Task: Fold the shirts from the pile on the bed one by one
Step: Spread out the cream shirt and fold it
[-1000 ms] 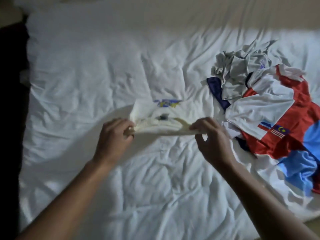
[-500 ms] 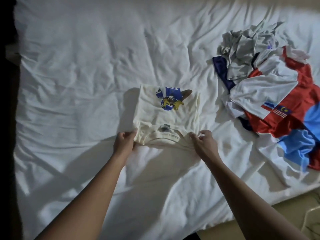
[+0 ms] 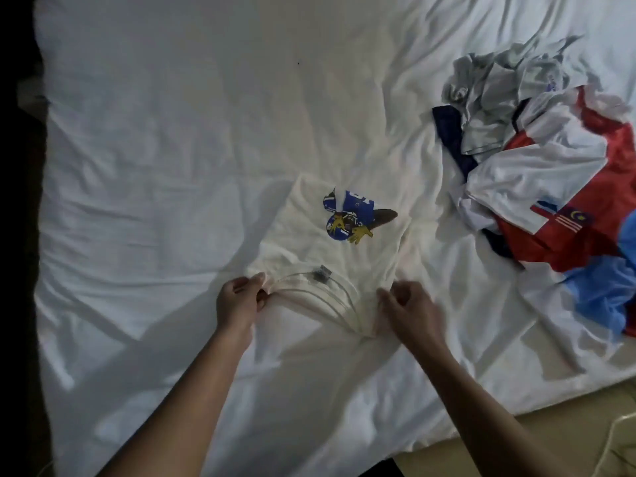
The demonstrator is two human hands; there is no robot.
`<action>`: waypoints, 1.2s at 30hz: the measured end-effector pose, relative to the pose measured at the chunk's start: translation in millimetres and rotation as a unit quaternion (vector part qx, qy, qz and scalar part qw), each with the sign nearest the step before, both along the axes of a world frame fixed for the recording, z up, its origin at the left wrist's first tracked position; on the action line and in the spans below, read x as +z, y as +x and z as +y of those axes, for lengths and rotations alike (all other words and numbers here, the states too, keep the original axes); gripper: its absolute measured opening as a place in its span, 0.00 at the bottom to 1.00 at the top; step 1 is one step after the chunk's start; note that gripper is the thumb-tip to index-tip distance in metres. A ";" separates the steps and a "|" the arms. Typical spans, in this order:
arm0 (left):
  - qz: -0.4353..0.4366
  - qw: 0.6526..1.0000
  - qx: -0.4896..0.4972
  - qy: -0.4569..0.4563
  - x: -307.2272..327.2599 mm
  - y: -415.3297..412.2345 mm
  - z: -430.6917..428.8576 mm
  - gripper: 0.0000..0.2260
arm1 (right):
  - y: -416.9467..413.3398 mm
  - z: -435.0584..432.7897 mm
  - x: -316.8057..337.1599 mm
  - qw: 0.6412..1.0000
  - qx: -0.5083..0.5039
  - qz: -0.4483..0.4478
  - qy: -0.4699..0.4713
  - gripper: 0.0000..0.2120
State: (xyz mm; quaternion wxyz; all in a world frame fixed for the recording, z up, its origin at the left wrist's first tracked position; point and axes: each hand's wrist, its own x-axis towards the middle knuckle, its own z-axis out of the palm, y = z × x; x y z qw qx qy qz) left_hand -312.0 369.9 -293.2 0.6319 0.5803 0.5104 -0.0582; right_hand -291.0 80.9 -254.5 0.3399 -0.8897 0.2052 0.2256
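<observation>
A cream shirt [image 3: 309, 235] with a blue and yellow print lies folded on the white bed sheet [image 3: 172, 149], its collar toward me. My left hand [image 3: 237, 301] pinches the shirt's near left corner beside the collar. My right hand [image 3: 409, 308] grips the near right corner, where the cloth bunches into ridges. The pile of unfolded shirts [image 3: 557, 173] lies at the right, grey on top, with a white, red and blue jersey below it.
The bed's near edge [image 3: 447, 438] runs diagonally at the lower right, with beige floor and a thin cable [image 3: 612, 438] beyond it. A dark gap borders the bed on the left. The sheet to the left of and behind the cream shirt is bare.
The cream shirt was held up off the bed and has been laid down flat, print now showing. Both hands dropped with it and still hold its near corners.
</observation>
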 end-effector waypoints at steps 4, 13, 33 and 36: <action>0.006 0.992 0.076 -0.101 5.8 -10.5 -51.7 0.03 | 67.3 -9.4 -11.8 0.990 -0.093 -0.067 0.080 0.32; 0.023 0.994 -0.015 -0.110 15.1 -20.1 -157.6 0.16 | 121.5 -29.1 -21.9 0.994 0.003 -0.050 0.101 0.14; 0.048 0.990 -0.088 -0.096 27.8 -104.3 -52.3 0.08 | 40.1 -19.3 -17.6 0.987 0.029 0.054 0.150 0.21; 0.054 0.992 -0.090 -0.063 32.1 -101.7 -34.6 0.06 | 44.7 -22.6 -24.5 0.977 0.001 0.077 0.199 0.22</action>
